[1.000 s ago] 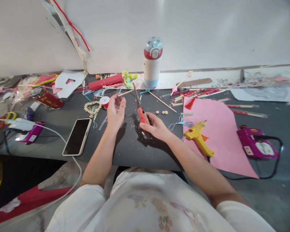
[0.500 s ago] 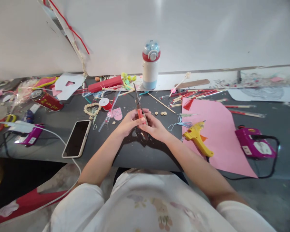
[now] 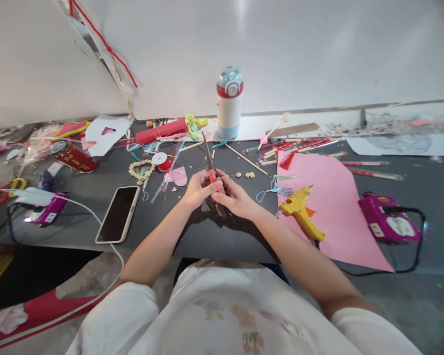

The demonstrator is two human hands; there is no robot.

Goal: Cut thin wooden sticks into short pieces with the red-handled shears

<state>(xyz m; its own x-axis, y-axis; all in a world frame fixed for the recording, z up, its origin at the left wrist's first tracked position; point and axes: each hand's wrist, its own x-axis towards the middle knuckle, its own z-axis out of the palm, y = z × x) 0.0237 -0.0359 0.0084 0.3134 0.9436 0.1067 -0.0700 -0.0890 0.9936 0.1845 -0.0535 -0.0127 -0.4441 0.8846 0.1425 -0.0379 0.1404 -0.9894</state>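
Observation:
Both hands meet over the dark table in front of my chest, around a pair of scissors with dark blades and reddish handles. The blades point away from me, up and slightly left. My left hand is closed round the handle part from the left, thumb on top. From the other side, my right hand is closed at the same handles with its thumb laid across. Fingers cover much of the handles, and I cannot make out any small piece between them. Pale beads lie just beyond my right hand.
A bottle stands behind the hands. To the left are a phone, a red thread spool, a bead loop and a can. Rightward, a yellow glue gun rests on pink paper near a purple power strip.
The scissors have tilted slightly, their tips now a little lower and further left. Both hands stay together in nearly the same place. At the far left edge, another person's hand shows a little more.

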